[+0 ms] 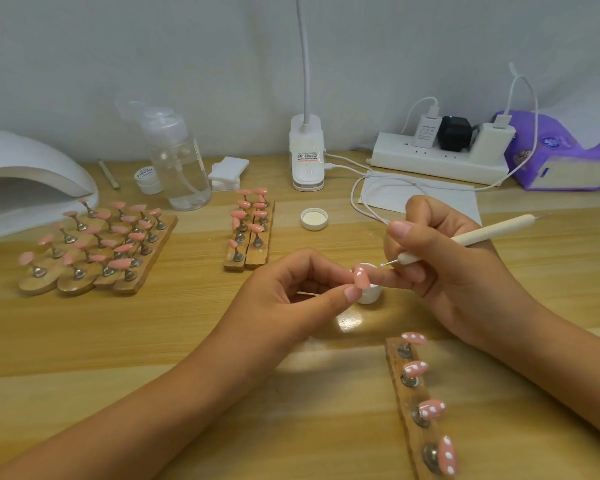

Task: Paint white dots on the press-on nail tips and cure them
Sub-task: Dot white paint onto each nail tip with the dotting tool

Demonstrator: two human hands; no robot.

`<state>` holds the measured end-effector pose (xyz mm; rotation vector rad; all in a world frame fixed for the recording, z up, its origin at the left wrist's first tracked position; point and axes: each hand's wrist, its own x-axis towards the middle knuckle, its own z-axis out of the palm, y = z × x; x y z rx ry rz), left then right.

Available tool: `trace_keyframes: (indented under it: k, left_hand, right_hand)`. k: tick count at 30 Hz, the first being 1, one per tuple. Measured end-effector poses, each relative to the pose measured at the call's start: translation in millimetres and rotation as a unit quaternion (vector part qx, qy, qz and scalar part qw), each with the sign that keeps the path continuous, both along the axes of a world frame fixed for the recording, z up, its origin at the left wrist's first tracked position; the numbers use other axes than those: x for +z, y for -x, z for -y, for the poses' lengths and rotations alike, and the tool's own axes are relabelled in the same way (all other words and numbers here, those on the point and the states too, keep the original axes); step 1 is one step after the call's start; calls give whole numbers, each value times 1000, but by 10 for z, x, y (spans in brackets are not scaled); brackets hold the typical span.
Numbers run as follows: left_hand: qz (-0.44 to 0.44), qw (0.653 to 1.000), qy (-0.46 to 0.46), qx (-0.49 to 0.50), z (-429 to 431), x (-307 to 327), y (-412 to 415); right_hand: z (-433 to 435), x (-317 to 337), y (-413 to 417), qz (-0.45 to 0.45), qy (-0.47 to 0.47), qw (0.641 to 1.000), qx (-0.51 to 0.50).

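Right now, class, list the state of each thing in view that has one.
left hand: pinches a pink nail tip that bears white dots
right hand: grips the dotting pen, white paint on its ball
paint jar: open, partly hidden by fingers
lid: off, lying upturned
holder strip: four tips, all dotted
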<state>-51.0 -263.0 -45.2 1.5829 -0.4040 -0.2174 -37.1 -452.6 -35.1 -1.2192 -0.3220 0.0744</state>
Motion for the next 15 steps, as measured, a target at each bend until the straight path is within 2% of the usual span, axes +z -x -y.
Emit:
trace_keyframes:
  k: [15]
  left_hand:
    - [-9,1000,-1,-2,2,-1,19]
  right_hand:
    - [-20,-9,10,16,48,999,9]
